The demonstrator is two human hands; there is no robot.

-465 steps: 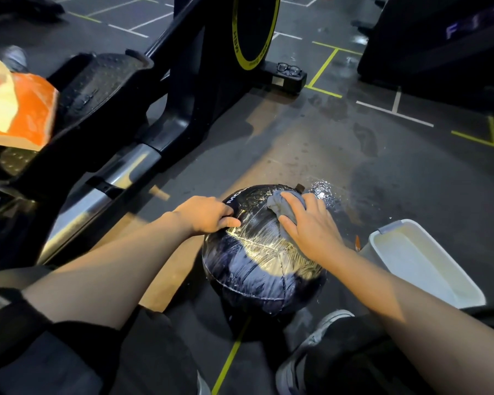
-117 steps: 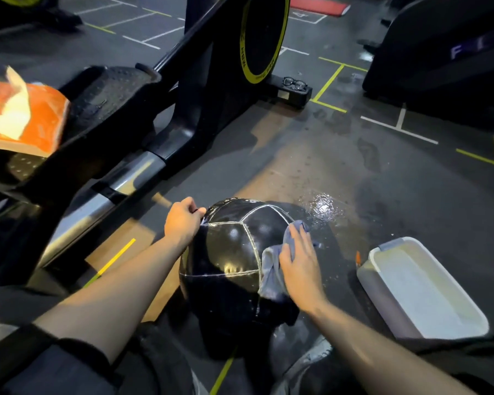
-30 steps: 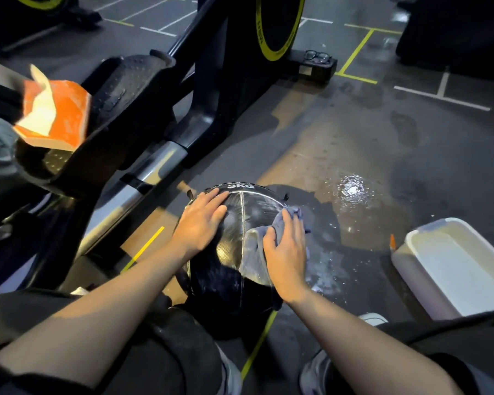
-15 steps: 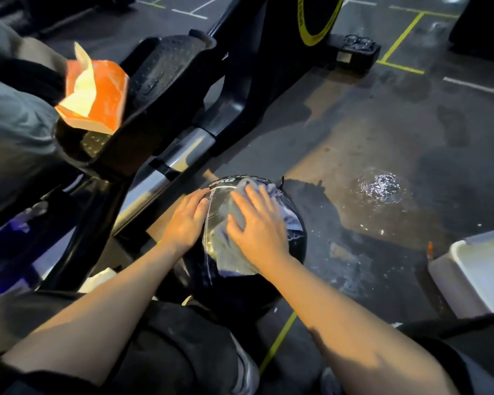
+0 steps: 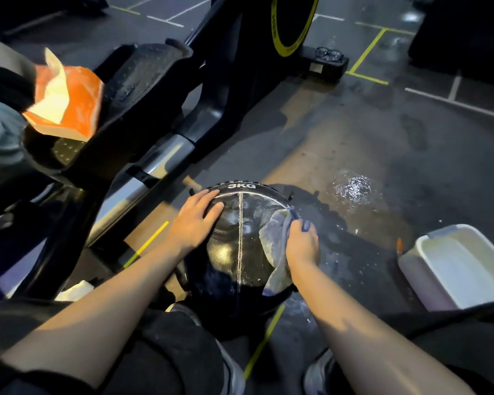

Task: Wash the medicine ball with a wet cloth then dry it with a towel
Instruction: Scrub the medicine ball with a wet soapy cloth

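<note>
A black medicine ball point(image 5: 237, 246) marked 3KG sits on the gym floor between my knees, wet and shiny. My left hand point(image 5: 196, 220) lies flat on its upper left side, fingers spread, holding nothing. My right hand point(image 5: 301, 243) presses a wet grey-blue cloth point(image 5: 274, 246) against the ball's right side, fingers curled over it. The cloth hangs down the ball's right flank. An orange and white folded towel point(image 5: 66, 102) rests on the pedal of the machine at the left.
A white plastic basin point(image 5: 457, 266) stands on the floor at the right. A black exercise machine point(image 5: 160, 115) with a yellow-rimmed wheel fills the left and top. A puddle point(image 5: 352, 188) glistens beyond the ball. Glasses point(image 5: 328, 54) lie on the machine's base.
My right hand has slid the cloth from the top of the ball down to its right side. My left hand has moved up onto the ball's upper left.
</note>
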